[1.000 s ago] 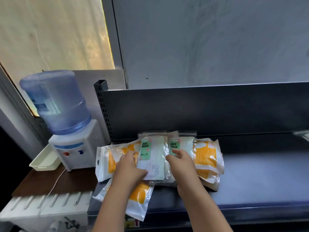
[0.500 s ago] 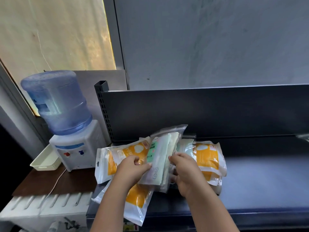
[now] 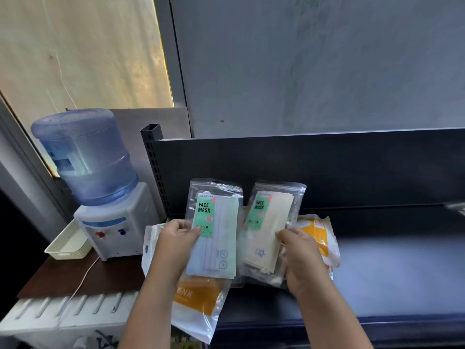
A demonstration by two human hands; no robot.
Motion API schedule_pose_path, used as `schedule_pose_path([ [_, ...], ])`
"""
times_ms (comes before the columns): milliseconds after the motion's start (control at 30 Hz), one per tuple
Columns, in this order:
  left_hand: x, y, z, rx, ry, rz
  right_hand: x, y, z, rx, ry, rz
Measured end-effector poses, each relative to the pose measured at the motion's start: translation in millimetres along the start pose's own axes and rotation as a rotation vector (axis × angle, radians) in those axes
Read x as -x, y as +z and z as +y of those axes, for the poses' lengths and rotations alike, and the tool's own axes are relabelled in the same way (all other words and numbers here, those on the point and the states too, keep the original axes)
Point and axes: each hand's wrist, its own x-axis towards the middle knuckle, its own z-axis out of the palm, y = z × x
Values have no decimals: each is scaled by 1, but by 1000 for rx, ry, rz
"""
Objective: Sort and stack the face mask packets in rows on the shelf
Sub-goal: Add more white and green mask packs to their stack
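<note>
Fingers of my left hand pinch the left edge of the blue-mask packet; my right hand is closed on the right edge of the cream-mask packet, maybe with more clear packets behind it, can't tell how many. Both are held upright, long axis vertical, side by side and slightly apart above the left end of the shelf. Orange packets lie flat beneath and to either side, one overhanging the shelf's front edge. Key relation: bare shelf surface lies to the right, so my right hand is nearer to it. I judge the sort is at an early stage, no rows formed yet.
</note>
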Motion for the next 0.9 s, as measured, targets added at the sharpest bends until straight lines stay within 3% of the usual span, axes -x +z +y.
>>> schedule_pose_path([
  [267, 14, -24, 10, 99, -23, -91, -3, -19, -13, -72, -56, -21],
  [433, 20, -12, 11, 250, -22, -122, -8, -48, -22, 52, -15, -112],
  [633, 48, 62, 11, 372, -72, -287, -27, -130, -50, 98, -1, -169],
  [900, 98, 194, 29, 541, -91, -225, -58, -255, -100, 105, -39, -190],
])
